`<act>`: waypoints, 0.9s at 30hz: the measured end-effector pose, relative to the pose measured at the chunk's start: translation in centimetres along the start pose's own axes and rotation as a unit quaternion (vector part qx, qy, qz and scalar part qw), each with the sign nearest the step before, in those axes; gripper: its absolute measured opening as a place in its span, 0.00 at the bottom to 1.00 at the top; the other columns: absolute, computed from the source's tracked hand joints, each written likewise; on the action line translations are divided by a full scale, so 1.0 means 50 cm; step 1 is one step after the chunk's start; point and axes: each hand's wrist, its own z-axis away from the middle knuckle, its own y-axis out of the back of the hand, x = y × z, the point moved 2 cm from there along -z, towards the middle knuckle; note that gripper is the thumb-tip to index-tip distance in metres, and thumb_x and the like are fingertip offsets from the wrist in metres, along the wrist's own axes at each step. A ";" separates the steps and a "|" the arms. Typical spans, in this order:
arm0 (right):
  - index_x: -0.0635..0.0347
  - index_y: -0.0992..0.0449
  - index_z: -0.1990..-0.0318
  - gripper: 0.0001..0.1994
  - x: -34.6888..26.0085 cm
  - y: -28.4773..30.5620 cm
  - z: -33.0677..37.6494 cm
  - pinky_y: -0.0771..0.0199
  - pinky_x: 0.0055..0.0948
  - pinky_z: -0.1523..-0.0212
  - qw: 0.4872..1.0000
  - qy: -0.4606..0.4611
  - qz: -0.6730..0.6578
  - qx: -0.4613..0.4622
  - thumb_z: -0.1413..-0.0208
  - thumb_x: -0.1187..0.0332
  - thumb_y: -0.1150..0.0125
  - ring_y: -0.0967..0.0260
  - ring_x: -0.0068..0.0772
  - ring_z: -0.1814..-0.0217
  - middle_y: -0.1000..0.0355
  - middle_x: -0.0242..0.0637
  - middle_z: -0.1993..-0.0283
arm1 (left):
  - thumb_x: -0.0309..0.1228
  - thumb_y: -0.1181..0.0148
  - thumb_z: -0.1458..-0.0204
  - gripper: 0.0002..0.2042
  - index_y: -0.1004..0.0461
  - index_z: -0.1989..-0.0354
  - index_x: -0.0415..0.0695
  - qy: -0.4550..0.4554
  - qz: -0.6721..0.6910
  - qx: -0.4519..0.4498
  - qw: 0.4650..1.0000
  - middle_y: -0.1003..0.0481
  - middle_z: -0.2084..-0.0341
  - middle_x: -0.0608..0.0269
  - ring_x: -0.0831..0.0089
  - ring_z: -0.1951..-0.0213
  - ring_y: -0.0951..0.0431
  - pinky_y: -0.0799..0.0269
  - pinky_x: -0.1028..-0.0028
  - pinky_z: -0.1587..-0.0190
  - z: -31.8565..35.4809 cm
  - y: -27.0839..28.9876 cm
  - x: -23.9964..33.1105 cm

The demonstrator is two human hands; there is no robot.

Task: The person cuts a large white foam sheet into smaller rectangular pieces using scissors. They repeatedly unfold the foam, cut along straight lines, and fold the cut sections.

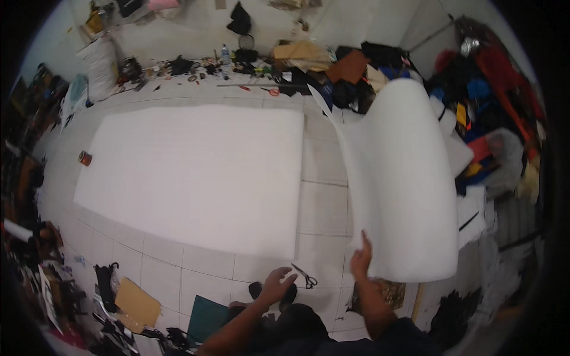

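Two hands (278, 286) — left half-curled, right (361, 261) at roll (409, 190)

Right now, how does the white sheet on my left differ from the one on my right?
The left sheet lies flat, while the right sheet curls over in a tall bend. The left sheet has a small container at its left edge; the right sheet has your right hand by its near edge. Both are plain white.

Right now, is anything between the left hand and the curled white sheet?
Yes: dark scissors on the floor, right of the left hand, then the right hand, by the lower left edge of the curled sheet.
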 end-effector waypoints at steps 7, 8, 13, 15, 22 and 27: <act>0.67 0.46 0.32 0.32 -0.296 -0.157 0.195 0.51 0.43 0.30 0.958 0.172 -0.019 -0.227 0.47 0.78 0.47 0.50 0.54 0.29 0.45 0.52 0.32 | 0.39 0.46 0.42 0.31 0.46 0.32 0.44 -0.090 -0.109 -0.029 0.990 0.27 0.51 0.47 0.50 0.52 0.25 0.29 0.61 0.49 -0.038 0.116 0.234; 0.65 0.47 0.31 0.33 -0.333 -0.177 0.192 0.50 0.44 0.30 0.941 0.138 -0.056 -0.304 0.46 0.75 0.44 0.51 0.52 0.28 0.47 0.50 0.31 | 0.35 0.48 0.43 0.31 0.48 0.31 0.46 -0.089 -0.169 -0.045 0.981 0.27 0.52 0.47 0.49 0.54 0.24 0.29 0.59 0.50 -0.038 0.159 0.232; 0.50 0.57 0.27 0.42 -0.499 -0.250 0.050 0.39 0.54 0.39 0.910 -0.149 -0.266 -0.280 0.43 0.48 0.43 0.57 0.49 0.26 0.55 0.44 0.26 | 0.21 0.55 0.48 0.35 0.50 0.29 0.60 -0.128 -0.246 -0.059 0.959 0.26 0.63 0.47 0.50 0.62 0.23 0.26 0.56 0.61 -0.014 0.384 0.145; 0.55 0.56 0.28 0.43 -0.684 -0.376 0.030 0.27 0.50 0.50 0.931 -0.205 -0.095 -0.288 0.43 0.49 0.39 0.40 0.51 0.36 0.48 0.55 0.31 | 0.20 0.56 0.49 0.37 0.52 0.29 0.62 -0.198 -0.246 -0.057 0.947 0.26 0.62 0.47 0.50 0.62 0.22 0.25 0.56 0.62 0.002 0.468 0.092; 0.63 0.35 0.39 0.29 -0.757 -0.712 -0.100 0.30 0.38 0.62 0.965 -0.155 -0.045 -0.209 0.43 0.54 0.47 0.31 0.36 0.57 0.28 0.42 0.49 | 0.52 0.45 0.43 0.31 0.37 0.36 0.47 -0.178 -0.069 -0.023 0.981 0.33 0.43 0.49 0.53 0.42 0.32 0.37 0.61 0.39 0.084 0.994 -0.027; 0.46 0.59 0.27 0.45 -0.978 -0.955 -0.165 0.52 0.54 0.33 0.914 -0.253 -0.248 -0.199 0.46 0.46 0.40 0.59 0.46 0.25 0.54 0.40 0.26 | 0.32 0.46 0.41 0.18 0.32 0.43 0.40 -0.173 -0.127 0.206 0.955 0.29 0.47 0.47 0.58 0.46 0.28 0.31 0.62 0.44 0.139 1.574 -0.466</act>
